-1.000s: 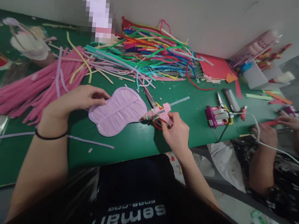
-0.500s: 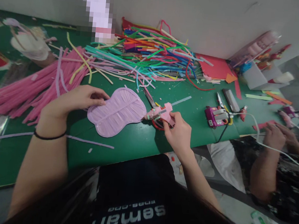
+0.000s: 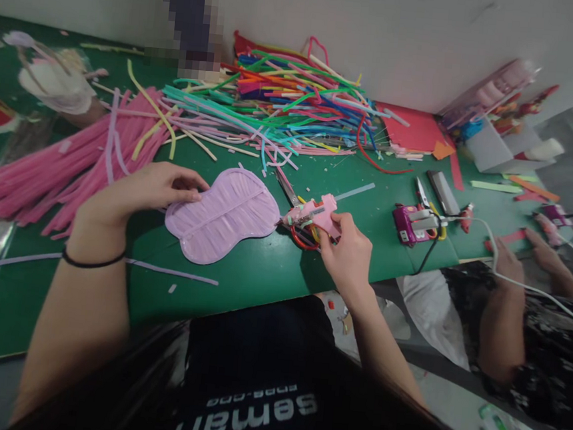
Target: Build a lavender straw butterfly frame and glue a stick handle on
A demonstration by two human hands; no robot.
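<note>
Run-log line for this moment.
left hand: touching lilac piece; right hand: holding pink glue gun; nozzle: at piece's right edge, contact unclear; scissors: partly hidden

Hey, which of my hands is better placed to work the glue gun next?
Probably your right hand: it holds the pink glue gun, nozzle pointing at the lilac shape's edge. Your left hand is at the shape's opposite end.

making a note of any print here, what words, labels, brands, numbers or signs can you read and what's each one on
"seman": large white letters, upside down in this view, on the black shirt; more letters may be hidden.
Smaller line on the same shirt: too blurred to read surely.
Purple power cube: any marks too small to read.
Pixelated object by the wall: unreadable.
</note>
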